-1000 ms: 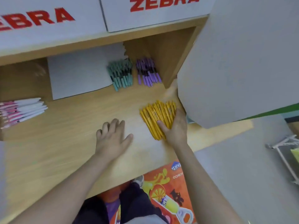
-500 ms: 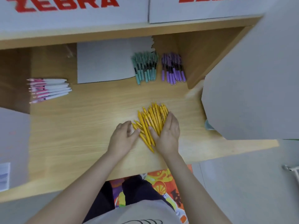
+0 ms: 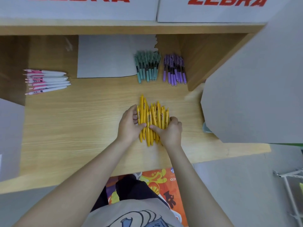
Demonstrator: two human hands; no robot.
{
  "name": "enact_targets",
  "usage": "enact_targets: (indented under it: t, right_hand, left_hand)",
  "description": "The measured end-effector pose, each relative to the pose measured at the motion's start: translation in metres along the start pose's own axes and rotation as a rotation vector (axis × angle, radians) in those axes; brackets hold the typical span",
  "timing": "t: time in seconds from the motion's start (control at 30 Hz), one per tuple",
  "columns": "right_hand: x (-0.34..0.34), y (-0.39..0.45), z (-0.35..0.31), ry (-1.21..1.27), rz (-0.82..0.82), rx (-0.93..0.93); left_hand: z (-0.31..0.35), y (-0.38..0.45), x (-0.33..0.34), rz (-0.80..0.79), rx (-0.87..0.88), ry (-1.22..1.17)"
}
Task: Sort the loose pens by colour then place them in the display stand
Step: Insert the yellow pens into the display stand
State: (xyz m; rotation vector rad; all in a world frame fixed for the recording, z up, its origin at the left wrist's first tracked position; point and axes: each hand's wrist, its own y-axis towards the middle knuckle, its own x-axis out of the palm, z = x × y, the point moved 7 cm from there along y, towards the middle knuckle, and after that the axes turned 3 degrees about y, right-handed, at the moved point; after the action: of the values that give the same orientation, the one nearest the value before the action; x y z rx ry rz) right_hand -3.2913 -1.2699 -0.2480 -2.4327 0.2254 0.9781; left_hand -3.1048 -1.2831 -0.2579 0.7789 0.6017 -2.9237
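A person's two hands close around a bunch of yellow pens [image 3: 151, 118] on a light wooden counter [image 3: 82, 128], seen from a head-worn camera looking down. The left hand [image 3: 130, 126] cups the bundle from its left side, fingers curled round the outer pens and thumb pressed across the front; the right hand [image 3: 170, 131] grips from the right, its fingers wrapped behind the pens and its thumb meeting the left thumb near the middle of the bunch. The pens lie roughly parallel, pointing away from the person, their far ends uneven and their near ends poking out below the hands; whether the bunch is lifted off the counter or resting on it cannot be told.

Farther back, under a wooden shelf [image 3: 131, 27], a group of teal pens [image 3: 147, 67] lies just beside a group of purple pens [image 3: 175, 69], the two apart by a narrow gap, next to a grey sheet [image 3: 106, 58]. Well apart to the left, a row of pink-and-white pens [image 3: 46, 81] lies sideways. White boxes with red ZEBRA lettering [image 3: 226, 2] sit on the shelf above. A large grey panel [image 3: 255, 89] fills the right side, and an orange printed floor mat [image 3: 165, 182] shows below the counter's edge
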Motion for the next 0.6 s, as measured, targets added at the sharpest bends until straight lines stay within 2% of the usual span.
enact_targets:
  t: [0.23, 0.47, 0.6]
  right_hand:
    - [0.015, 0.004, -0.005, 0.046, -0.108, 0.164]
    - [0.008, 0.011, 0.0, 0.118, -0.195, 0.205]
    - [0.001, 0.008, 0.006, 0.271, -0.219, 0.223]
  left_hand:
    - [-0.015, -0.008, -0.001, -0.038, -0.091, -0.052]
    - [-0.017, -0.006, -0.003, -0.112, -0.149, -0.111]
    - [-0.014, -0.01, -0.009, -0.151, -0.175, -0.108]
